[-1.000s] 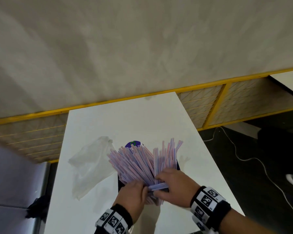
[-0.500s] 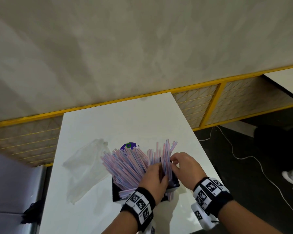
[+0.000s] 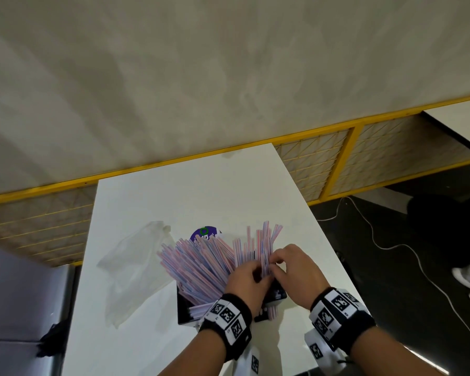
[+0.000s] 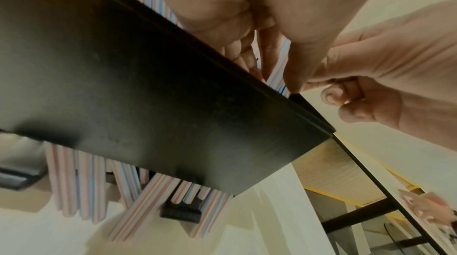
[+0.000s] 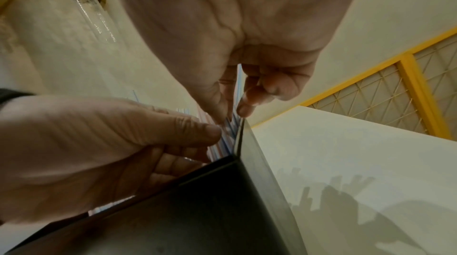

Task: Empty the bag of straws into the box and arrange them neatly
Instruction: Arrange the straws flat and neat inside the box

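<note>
A black box (image 3: 184, 312) stands on the white table (image 3: 201, 191), packed with pink, blue and white striped straws (image 3: 201, 267) that fan out to the left and stand nearly upright on the right. Both hands meet at the upright bunch by the box's right wall. My left hand (image 3: 261, 272) grips a cluster of straws between thumb and curled fingers (image 5: 212, 132). My right hand (image 3: 276, 263) pinches a few straws with thumb and forefinger (image 5: 233, 110). Several straw ends (image 4: 138, 187) stick out under the box's near wall (image 4: 148, 83). The empty clear bag (image 3: 133, 267) lies flat to the left.
A purple round object (image 3: 204, 233) peeks out behind the straws. The table's right edge (image 3: 337, 264) is close to my right hand, with dark floor and a white cable (image 3: 385, 245) beyond it. A yellow-framed mesh barrier (image 3: 323, 161) runs behind the table.
Both hands have left the straws' near ends and moved up to the right-hand bunch. That bunch now stands more upright against the box's right wall.
</note>
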Available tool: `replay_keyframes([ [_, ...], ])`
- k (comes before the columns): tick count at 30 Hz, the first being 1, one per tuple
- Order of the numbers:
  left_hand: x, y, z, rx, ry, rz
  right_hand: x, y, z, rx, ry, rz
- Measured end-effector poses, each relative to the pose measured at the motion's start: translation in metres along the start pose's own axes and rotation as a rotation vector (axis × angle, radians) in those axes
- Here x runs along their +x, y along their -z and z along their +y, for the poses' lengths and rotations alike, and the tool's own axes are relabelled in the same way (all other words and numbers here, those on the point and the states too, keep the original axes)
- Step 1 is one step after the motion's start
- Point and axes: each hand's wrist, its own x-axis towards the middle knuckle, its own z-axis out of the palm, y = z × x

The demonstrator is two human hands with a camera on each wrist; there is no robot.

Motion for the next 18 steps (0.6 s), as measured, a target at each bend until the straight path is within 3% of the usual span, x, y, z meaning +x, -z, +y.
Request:
replay_keyframes([
  [9, 0.001, 0.006, 0.003, -0.097, 0.040, -0.073, -0.007, 0.003, -0.011, 0.249, 0.021, -0.087],
  [18, 0.008, 0.016, -0.003, -0.012, 0.051, -0.038, -0.018, 0.009, -0.006, 0.334, -0.002, 0.033],
])
